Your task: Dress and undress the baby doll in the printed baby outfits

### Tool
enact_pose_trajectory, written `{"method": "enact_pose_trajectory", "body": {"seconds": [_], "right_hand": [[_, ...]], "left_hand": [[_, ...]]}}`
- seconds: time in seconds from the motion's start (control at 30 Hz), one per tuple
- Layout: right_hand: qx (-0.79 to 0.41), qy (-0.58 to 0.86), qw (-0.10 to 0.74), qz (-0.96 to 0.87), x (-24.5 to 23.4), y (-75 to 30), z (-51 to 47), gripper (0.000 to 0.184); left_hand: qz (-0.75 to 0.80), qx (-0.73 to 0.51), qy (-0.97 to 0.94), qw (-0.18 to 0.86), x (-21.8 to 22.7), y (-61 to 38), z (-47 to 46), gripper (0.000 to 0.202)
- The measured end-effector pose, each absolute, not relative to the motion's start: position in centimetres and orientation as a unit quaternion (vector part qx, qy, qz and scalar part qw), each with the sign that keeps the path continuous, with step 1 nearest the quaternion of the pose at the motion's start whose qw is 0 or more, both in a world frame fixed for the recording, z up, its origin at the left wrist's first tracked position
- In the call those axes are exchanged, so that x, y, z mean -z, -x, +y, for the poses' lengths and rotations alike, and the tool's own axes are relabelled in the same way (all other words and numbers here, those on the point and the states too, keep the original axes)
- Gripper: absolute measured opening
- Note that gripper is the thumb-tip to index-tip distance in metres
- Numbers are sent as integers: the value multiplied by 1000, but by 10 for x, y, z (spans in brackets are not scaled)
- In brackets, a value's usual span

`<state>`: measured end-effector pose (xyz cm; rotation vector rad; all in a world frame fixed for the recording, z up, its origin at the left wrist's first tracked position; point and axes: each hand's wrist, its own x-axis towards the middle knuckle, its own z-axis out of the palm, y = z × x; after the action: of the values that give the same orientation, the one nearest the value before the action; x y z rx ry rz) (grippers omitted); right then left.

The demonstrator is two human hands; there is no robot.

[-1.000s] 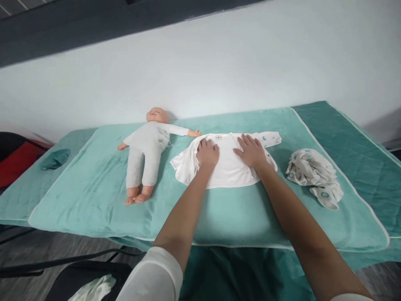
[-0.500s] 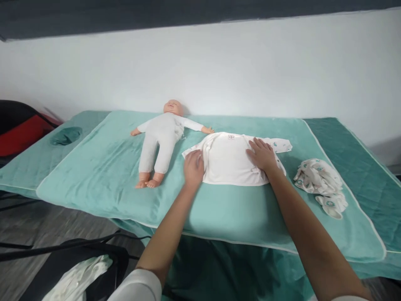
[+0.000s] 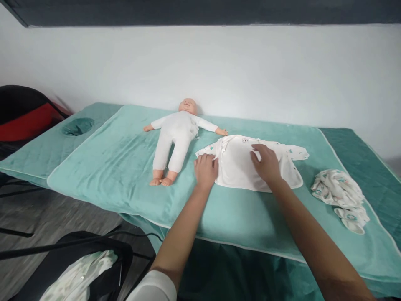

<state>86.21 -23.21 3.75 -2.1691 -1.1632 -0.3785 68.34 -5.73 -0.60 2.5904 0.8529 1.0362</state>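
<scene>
A white baby shirt [image 3: 236,167] lies spread on the teal mat, its patterned sleeves stretched to either side and a small printed label at the neck. At the shirt's left edge, below the left sleeve, rests my left hand [image 3: 206,170], open with bent fingers and the thumb against the fabric. My right hand [image 3: 266,164] is over the right half of the shirt, open, thumb and fingers apart; whether it touches the cloth I cannot tell. To the left a baby doll [image 3: 176,129] with a white cloth body lies on its back, arms out.
A crumpled patterned baby garment [image 3: 340,190] lies on the mat at the right. The teal-covered bed [image 3: 103,167] has a face hole [image 3: 78,126] at its left end. Below left, a black chair [image 3: 125,255] holds another patterned cloth [image 3: 83,276]. A red and black chair [image 3: 28,121] stands far left.
My right hand has come off its flat position on the shirt, fingers now bent, and the shirt's right front edge lies farther out. The view has shifted, moving everything rightward in the picture.
</scene>
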Motion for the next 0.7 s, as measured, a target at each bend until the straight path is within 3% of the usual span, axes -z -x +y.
{"method": "enact_pose_trajectory", "body": {"seconds": [0.13, 0.27, 0.4, 0.53, 0.7], "right_hand": [[47, 823, 371, -427, -41, -834, -169, 37], [-11, 862, 323, -390, -29, -832, -120, 40], [-58, 886, 316, -334, -17, -844, -111, 31], [-130, 836, 461, -267, -12, -864, -125, 22], [-200, 753, 594, -203, -9, -881, -131, 34]], "left_hand": [[152, -378, -909, 89, 8, -678, -65, 20], [62, -392, -914, 81, 7, -674, -76, 23], [40, -375, -918, 118, 9, -676, -79, 26], [77, -413, -883, 207, 12, -679, -74, 23], [230, -454, -792, 338, 9, -675, -71, 17]]}}
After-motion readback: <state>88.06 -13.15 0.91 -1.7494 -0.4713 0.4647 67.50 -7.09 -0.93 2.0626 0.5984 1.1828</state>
